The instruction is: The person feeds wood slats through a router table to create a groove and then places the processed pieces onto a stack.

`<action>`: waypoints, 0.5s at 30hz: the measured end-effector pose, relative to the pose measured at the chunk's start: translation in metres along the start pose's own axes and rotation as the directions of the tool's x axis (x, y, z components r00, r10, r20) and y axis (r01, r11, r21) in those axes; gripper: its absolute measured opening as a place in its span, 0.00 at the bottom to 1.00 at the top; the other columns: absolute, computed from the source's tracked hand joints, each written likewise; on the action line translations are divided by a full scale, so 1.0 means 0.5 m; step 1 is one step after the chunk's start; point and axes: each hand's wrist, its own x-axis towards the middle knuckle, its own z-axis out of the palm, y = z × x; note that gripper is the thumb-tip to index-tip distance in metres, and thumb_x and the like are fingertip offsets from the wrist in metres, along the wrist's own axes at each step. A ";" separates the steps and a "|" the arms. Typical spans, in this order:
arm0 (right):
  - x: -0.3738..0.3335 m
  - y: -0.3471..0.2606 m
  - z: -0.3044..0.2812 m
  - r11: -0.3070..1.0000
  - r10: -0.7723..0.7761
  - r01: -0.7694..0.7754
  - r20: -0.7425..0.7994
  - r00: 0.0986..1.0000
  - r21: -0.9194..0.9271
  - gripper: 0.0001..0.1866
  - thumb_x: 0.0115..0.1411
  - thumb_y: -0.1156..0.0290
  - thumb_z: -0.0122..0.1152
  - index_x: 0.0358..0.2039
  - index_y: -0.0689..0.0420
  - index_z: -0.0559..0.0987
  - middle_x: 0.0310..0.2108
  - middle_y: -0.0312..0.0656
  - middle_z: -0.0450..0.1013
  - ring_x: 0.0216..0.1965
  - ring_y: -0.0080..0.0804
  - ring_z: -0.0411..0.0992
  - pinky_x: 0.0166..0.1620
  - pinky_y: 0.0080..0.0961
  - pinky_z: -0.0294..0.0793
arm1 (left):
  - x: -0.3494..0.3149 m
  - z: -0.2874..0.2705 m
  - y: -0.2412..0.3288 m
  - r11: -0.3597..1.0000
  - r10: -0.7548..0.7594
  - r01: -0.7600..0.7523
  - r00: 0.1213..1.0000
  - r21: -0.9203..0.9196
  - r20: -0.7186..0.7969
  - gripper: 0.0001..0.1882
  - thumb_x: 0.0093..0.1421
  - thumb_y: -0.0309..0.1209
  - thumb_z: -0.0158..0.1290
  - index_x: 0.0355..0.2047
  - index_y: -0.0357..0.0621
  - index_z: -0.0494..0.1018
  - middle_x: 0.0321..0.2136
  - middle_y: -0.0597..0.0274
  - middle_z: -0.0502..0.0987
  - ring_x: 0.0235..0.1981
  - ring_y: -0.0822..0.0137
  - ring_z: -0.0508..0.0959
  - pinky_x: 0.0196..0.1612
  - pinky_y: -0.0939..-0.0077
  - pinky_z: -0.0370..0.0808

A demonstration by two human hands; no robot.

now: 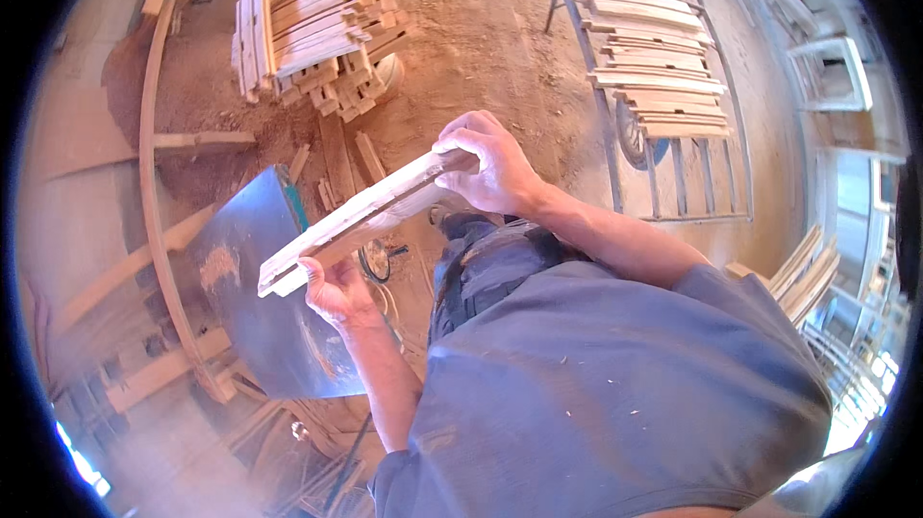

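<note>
Aslant, board (358, 214) between both hands (340, 295) (492, 167)

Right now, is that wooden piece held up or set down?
Held up: the right hand grips one end of the wooden piece, and the left hand holds it near the other.

The board (351, 216) looks matt wood — the panel (274, 311) smooth, glossy metal — the shirt (615, 393) matt cloth.

Left hand (338, 293) and right hand (488, 167) grip, the right farther forward, forearms (615, 239) bare.
</note>
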 end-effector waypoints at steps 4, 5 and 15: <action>0.003 0.022 -0.003 0.998 -0.061 0.064 -0.133 0.989 0.019 0.09 0.49 0.75 0.76 0.33 0.55 0.85 0.33 0.40 0.80 0.40 0.40 0.77 0.48 0.34 0.75 | 0.036 0.039 -0.014 0.997 -0.065 0.073 0.986 -0.041 0.154 0.30 0.60 0.35 0.64 0.58 0.32 0.70 0.56 0.50 0.76 0.60 0.52 0.74 0.68 0.52 0.68; 0.001 0.030 -0.006 0.996 -0.090 0.093 -0.167 0.982 0.011 0.08 0.49 0.75 0.75 0.31 0.55 0.85 0.29 0.39 0.80 0.37 0.40 0.77 0.46 0.34 0.76 | 0.045 0.047 -0.019 0.995 -0.088 0.094 0.981 -0.030 0.171 0.30 0.61 0.35 0.64 0.58 0.32 0.70 0.55 0.50 0.77 0.60 0.52 0.74 0.69 0.53 0.68; -0.053 -0.034 0.080 0.884 0.117 0.124 0.470 0.875 -0.450 0.47 0.45 0.62 0.75 0.66 0.53 0.66 0.43 0.52 0.75 0.48 0.51 0.75 0.49 0.44 0.74 | 0.068 0.082 -0.032 0.895 -0.310 0.258 0.947 0.365 0.090 0.41 0.61 0.39 0.65 0.66 0.31 0.59 0.57 0.45 0.71 0.57 0.50 0.74 0.62 0.54 0.72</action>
